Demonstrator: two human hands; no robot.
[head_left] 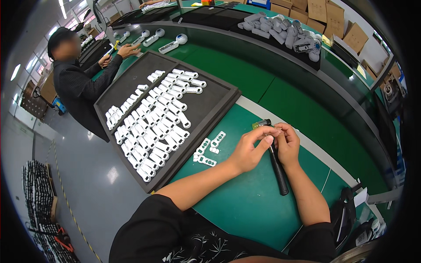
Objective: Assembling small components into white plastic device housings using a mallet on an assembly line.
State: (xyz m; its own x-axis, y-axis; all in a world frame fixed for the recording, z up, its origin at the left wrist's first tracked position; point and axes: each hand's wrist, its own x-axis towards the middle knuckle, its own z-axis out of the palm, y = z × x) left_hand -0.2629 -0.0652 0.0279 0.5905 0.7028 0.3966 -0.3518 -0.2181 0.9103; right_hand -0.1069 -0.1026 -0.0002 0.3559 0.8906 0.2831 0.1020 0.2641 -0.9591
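My left hand (pixel 251 150) and my right hand (pixel 288 147) meet at their fingertips above the green table. Both are pinched closed, and whatever sits between the fingers is too small or hidden to make out. Under them lies a hammer with a black handle (pixel 279 175) and a yellowish see-through head (pixel 262 124); whether a hand touches it I cannot tell. Left of my left hand are flat white plastic pieces with holes, among them an upper piece (pixel 218 139), a middle piece (pixel 203 146) and a lower piece (pixel 207 161). Small white bits (pixel 214 150) lie beside them.
At left a black foam tray (pixel 210 94) carries rows of white parts. Beyond the table edge runs a green conveyor (pixel 263 83) with white round-headed units (pixel 173 44). A heap of grey-white units (pixel 285 33) lies across it. Another person (pixel 76 83) works at the far left.
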